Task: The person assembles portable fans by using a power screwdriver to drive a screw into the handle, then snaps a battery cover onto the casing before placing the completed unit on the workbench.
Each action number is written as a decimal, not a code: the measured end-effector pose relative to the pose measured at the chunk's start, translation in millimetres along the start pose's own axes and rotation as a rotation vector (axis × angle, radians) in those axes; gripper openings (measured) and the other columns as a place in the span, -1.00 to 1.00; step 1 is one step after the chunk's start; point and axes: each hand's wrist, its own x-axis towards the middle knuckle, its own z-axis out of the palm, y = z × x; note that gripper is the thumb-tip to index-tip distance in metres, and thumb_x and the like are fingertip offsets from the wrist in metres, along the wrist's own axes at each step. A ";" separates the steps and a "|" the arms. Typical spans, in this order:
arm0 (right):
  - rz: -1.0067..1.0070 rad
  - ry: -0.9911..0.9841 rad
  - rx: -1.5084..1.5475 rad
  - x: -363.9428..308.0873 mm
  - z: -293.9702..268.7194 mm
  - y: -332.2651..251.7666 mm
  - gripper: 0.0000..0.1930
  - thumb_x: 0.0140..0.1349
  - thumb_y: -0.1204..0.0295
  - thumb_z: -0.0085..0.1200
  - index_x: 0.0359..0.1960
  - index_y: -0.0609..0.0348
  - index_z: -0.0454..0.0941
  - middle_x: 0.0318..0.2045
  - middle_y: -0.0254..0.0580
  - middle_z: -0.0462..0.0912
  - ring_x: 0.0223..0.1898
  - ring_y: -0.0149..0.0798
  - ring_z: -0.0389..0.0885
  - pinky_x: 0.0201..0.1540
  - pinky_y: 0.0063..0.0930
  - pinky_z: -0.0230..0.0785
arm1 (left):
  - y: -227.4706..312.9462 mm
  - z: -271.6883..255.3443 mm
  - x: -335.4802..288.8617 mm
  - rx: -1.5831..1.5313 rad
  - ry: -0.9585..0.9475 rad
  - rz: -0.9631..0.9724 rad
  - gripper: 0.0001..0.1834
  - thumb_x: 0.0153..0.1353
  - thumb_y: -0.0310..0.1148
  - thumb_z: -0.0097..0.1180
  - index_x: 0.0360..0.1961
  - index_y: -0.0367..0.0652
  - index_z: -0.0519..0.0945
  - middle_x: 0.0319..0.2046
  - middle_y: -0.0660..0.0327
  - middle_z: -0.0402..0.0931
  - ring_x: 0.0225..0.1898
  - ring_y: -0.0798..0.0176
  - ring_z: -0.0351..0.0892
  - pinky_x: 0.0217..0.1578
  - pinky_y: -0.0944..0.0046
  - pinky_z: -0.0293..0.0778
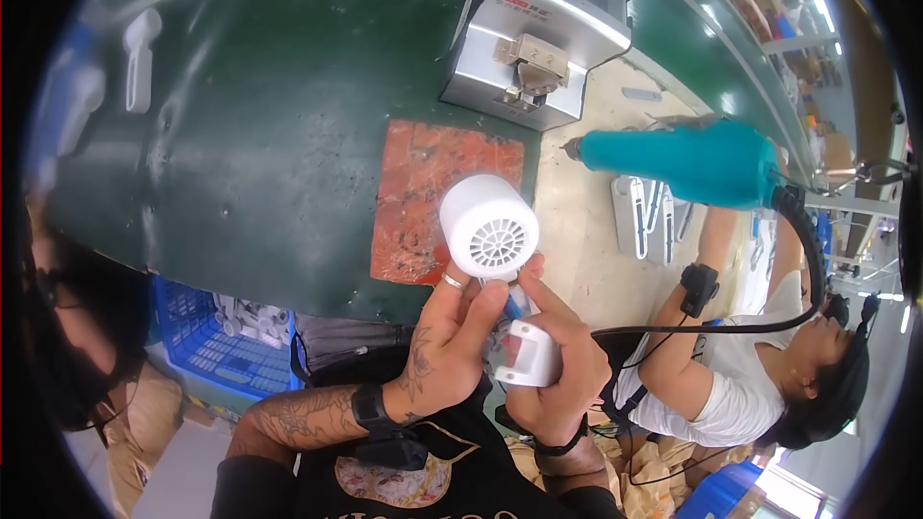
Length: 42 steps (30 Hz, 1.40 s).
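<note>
In front of me is a white device with a drum-shaped head (490, 228) and a round slotted grille on its end, like a small handheld fan. My left hand (444, 334) grips it just below the head, thumb and fingers closed. My right hand (567, 370) is closed round a white handle-like piece (530, 354) with a reddish, partly see-through area. A strip of blue shows between the two hands. My fingers hide the neck, so I cannot tell whether the head and this piece are joined. The head is above a worn red mat (404, 216).
A teal electric screwdriver (673, 163) hangs at the right. Behind the mat stands a grey metal machine (538, 34). Several white handle parts (632, 221) lie right; another white piece (140, 62) lies far left. A blue crate (226, 370) holds parts. A co-worker (731, 375) sits right.
</note>
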 end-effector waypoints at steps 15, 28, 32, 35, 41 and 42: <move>0.096 -0.009 -0.020 4.7 -5.3 3.0 -0.66 0.08 0.53 0.35 -0.09 0.23 0.56 -0.21 -0.05 0.64 -0.28 -0.19 0.63 -0.20 -0.32 0.50 | 9.6 9.8 7.2 -0.207 0.067 -0.164 -0.54 0.59 -0.29 -0.26 0.43 -0.16 0.18 0.32 -0.15 0.37 0.31 0.00 0.44 0.26 0.03 0.45; -0.091 -0.105 -0.273 -3.8 -8.4 9.9 -0.71 -0.05 0.50 0.48 -0.29 0.13 0.63 -0.39 -0.15 0.57 -0.45 -0.13 0.57 -0.45 -0.33 0.39 | 9.2 9.6 7.2 -0.282 0.086 -0.178 -0.57 0.58 -0.30 -0.19 0.37 -0.24 0.25 0.26 -0.05 0.44 0.28 0.03 0.47 0.28 0.06 0.43; 0.198 0.038 -0.045 1.7 -7.1 13.7 -0.78 0.12 0.52 0.36 -0.31 0.22 0.53 -0.53 -0.14 0.54 -0.48 -0.26 0.53 -0.40 -0.43 0.36 | 2.3 5.2 6.1 -0.170 0.087 -0.111 -0.60 0.59 -0.24 -0.21 0.32 -0.19 0.31 0.16 -0.05 0.52 0.25 0.01 0.51 0.27 -0.03 0.43; 0.342 -0.018 0.023 2.7 -6.9 18.8 -0.78 0.16 0.52 0.31 -0.23 0.25 0.52 -0.48 -0.14 0.59 -0.48 -0.27 0.52 -0.35 -0.44 0.37 | -0.7 2.5 6.7 -0.155 0.059 -0.095 -0.59 0.59 -0.23 -0.21 0.32 -0.18 0.31 0.17 -0.04 0.52 0.24 0.01 0.52 0.25 -0.02 0.44; 0.076 0.033 -0.038 4.9 -3.7 22.4 -0.83 0.16 0.54 0.26 -0.24 0.23 0.56 -0.51 -0.12 0.56 -0.51 -0.23 0.51 -0.40 -0.43 0.36 | 7.2 5.9 6.5 -0.226 0.068 -0.132 -0.62 0.56 -0.34 -0.19 0.29 -0.28 0.31 0.20 -0.04 0.49 0.24 0.06 0.49 0.27 0.04 0.40; 0.077 0.034 -0.038 4.7 -4.9 22.5 -0.83 0.16 0.54 0.26 -0.24 0.23 0.56 -0.51 -0.12 0.56 -0.51 -0.23 0.51 -0.40 -0.43 0.36 | 8.0 4.2 6.5 -0.229 0.040 -0.135 -0.61 0.53 -0.39 -0.19 0.29 -0.29 0.31 0.22 -0.05 0.47 0.26 0.05 0.48 0.28 0.04 0.39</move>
